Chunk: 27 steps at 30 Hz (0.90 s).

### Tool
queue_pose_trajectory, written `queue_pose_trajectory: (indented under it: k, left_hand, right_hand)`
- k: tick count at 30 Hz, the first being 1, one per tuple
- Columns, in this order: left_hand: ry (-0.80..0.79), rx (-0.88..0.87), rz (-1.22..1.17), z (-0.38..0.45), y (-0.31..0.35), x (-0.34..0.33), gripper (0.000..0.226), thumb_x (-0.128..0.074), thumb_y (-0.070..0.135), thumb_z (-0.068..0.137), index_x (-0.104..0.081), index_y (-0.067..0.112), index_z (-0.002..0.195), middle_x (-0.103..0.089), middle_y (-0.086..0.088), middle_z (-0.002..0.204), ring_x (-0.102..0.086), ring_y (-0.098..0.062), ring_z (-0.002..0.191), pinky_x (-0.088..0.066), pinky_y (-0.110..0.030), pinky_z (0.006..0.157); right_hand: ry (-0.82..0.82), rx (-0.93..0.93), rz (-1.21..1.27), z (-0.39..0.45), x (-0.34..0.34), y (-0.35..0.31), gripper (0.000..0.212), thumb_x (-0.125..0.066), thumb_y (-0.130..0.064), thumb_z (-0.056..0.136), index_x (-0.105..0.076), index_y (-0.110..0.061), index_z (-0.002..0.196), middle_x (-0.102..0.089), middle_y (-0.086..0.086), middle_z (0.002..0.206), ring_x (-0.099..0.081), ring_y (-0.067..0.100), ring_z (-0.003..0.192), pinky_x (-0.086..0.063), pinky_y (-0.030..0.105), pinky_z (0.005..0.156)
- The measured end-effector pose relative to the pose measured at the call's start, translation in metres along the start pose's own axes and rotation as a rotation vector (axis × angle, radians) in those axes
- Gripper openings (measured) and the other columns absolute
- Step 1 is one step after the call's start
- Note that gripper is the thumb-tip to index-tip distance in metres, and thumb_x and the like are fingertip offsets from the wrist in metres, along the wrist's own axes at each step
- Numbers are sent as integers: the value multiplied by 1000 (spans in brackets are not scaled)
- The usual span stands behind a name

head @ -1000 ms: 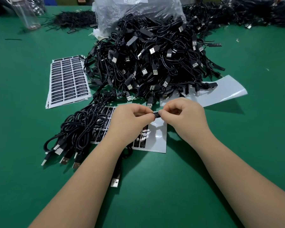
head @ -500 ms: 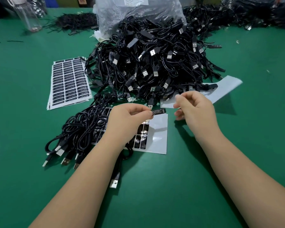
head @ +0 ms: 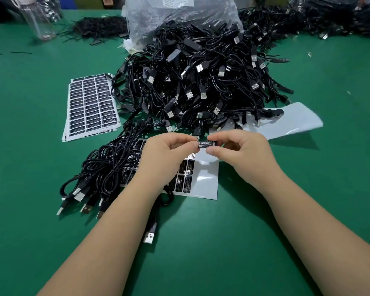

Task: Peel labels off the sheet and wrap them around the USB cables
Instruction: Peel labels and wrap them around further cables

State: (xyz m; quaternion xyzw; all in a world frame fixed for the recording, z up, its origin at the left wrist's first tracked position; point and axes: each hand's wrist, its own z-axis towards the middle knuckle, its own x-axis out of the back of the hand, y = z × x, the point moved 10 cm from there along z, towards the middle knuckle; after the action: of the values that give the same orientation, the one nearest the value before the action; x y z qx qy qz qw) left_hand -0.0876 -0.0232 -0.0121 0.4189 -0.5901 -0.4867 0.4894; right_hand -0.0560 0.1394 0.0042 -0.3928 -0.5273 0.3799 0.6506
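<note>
While both hands pinch it, one at each end, a black label (head: 206, 144) with white print (the top line reads "LED CONTROLLER") hangs flat just above the part-used label sheet (head: 203, 178). The left hand (head: 169, 154) grips the label's left end between thumb and forefinger; the right hand (head: 241, 150) grips the right end the same way. A USB cable (head: 152, 229) runs under the left wrist, its plug lying on the green table (head: 265, 231). Left of it sits a small bundle of cables (head: 103, 167). Beyond rises the big cable heap (head: 201, 82), with full label sheets (head: 91, 105) at its left and a bare backing sheet (head: 286, 122) at its right.
</note>
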Motion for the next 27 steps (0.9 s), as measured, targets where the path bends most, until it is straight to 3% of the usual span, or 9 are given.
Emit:
queue_pose_trajectory:
  k: [6, 10, 14, 16, 20, 27]
  left_hand:
    - [-3, -4, -29, 0, 0, 0, 13, -69, 10, 84, -73, 22, 81, -73, 7, 71, -60, 7, 58, -40, -5, 53]
    - [-7, -9, -51, 0, 1, 0, 12, -68, 8, 84, -73, 19, 83, -73, 7, 70, -61, 7, 59, -40, -4, 53]
    - [-17, -18, -29, -1, 1, -1, 13, -70, 9, 84, -75, 19, 91, -75, 8, 76, -66, 5, 68, -43, -5, 58]
    - [3, -81, 41, -3, 6, -1, 17, -72, 10, 82, -75, 21, 95, -75, 10, 80, -68, 0, 74, -49, -12, 64]
    - [45, -240, 320, -13, 23, -8, 25, -74, 18, 81, -70, 40, 94, -67, 31, 78, -60, 1, 67, -54, -22, 70]
    - [78, -356, 456, -21, 36, -16, 24, -72, 22, 83, -73, 27, 106, -64, 26, 83, -60, -4, 73, -54, -31, 76]
  right_hand:
    - [-34, -7, 76, 0, -3, -2, 21, -75, -17, 79, -71, -36, 87, -66, -15, 70, -61, 8, 64, -55, 30, 73]
    - [-46, -25, 145, -1, -3, -1, 25, -71, -12, 83, -69, -35, 92, -68, -13, 71, -62, 3, 59, -52, 18, 64]
    - [51, -103, 239, -1, -2, 9, 20, -71, -11, 83, -66, -29, 92, -68, -7, 68, -58, 4, 52, -47, 14, 54]
    - [105, -148, 274, -2, 0, 15, 15, -71, -13, 83, -67, -26, 87, -69, -6, 66, -57, 5, 49, -47, 16, 52]
    - [159, -217, 335, -4, 2, 23, 12, -69, -12, 85, -69, -24, 80, -71, -4, 66, -56, 7, 49, -48, 18, 50]
    - [226, -243, 350, -7, 7, 27, 10, -70, -12, 83, -71, -20, 77, -71, -3, 65, -58, 7, 48, -47, 19, 48]
